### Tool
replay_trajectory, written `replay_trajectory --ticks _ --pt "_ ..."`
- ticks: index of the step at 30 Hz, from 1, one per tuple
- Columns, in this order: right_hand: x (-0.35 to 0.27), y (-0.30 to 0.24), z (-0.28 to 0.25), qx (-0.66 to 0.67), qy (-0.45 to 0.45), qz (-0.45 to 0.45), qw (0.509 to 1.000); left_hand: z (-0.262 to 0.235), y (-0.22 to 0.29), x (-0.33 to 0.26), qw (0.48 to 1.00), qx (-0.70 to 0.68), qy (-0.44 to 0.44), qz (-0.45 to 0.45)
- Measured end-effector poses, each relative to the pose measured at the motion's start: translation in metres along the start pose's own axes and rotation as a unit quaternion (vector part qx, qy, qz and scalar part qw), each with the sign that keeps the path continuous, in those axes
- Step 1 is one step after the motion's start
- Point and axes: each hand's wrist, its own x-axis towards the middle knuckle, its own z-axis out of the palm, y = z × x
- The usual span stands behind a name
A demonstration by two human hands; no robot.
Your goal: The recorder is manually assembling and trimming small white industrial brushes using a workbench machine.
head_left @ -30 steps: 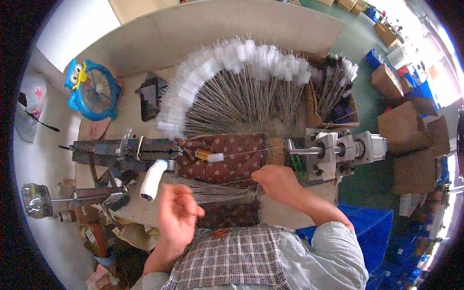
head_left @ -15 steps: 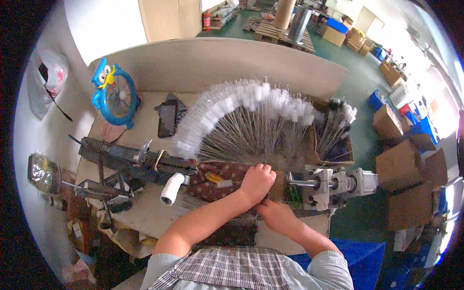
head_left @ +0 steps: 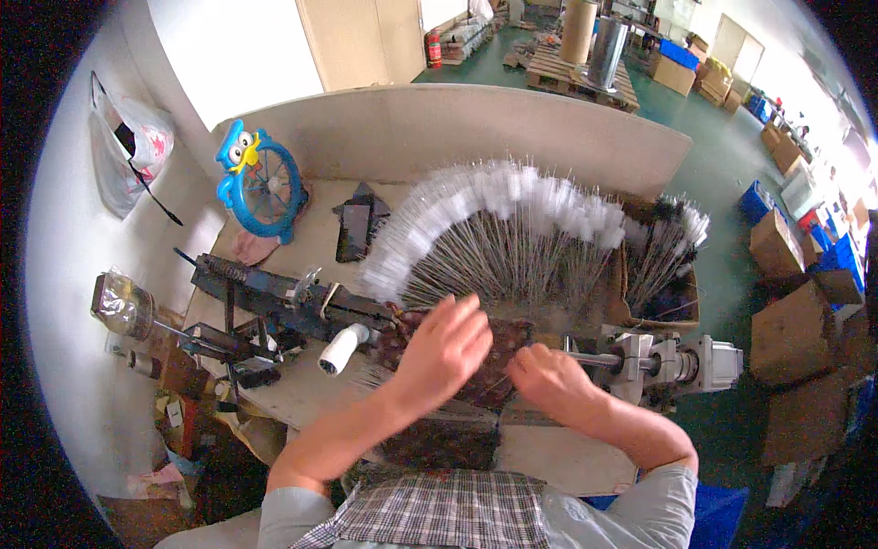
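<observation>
My left hand [head_left: 444,352] hovers with fingers spread over a dark red patterned pad [head_left: 508,334] at the bench's middle; it is blurred and holds nothing I can see. My right hand [head_left: 549,384] rests knuckles up at the pad's right edge, fingers curled down, just left of a grey metal spindle unit [head_left: 663,361]. What lies under its fingers is hidden. Behind the pad, a wide fan of thin wire brushes with white bristle tips [head_left: 512,229] spreads out.
A dark metal machine [head_left: 265,297] with a white tube [head_left: 340,349] fills the bench's left. A box of more brushes [head_left: 663,265] sits at the right. A blue owl-shaped fan [head_left: 261,183] stands at the back left. Cardboard boxes [head_left: 777,247] and blue crates [head_left: 846,261] lie on the floor to the right.
My left hand rose from near my body to the pad, met the right hand there, and now spreads open. The view tilted upward, showing more of the room.
</observation>
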Motion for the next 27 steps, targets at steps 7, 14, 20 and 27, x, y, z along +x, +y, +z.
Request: replay_trajectory --ticks 7,14,20,27 --pt "0.003 0.053 -0.008 0.02 -0.027 0.107 0.994 -0.05 0.027 -0.055 0.988 -0.15 0.005 0.024" --pt "0.008 0.065 -0.036 0.376 -0.131 0.227 0.889 -0.021 0.014 -0.09 0.962 -0.233 0.061 -0.127" --pt "0.069 0.03 -0.014 0.334 -0.068 0.073 0.937 -0.002 0.019 -0.087 0.914 -0.343 0.026 -0.217" --pt "0.128 -0.009 0.017 0.342 0.079 0.026 0.936 -0.006 0.008 -0.118 0.776 -0.461 -0.008 -0.43"
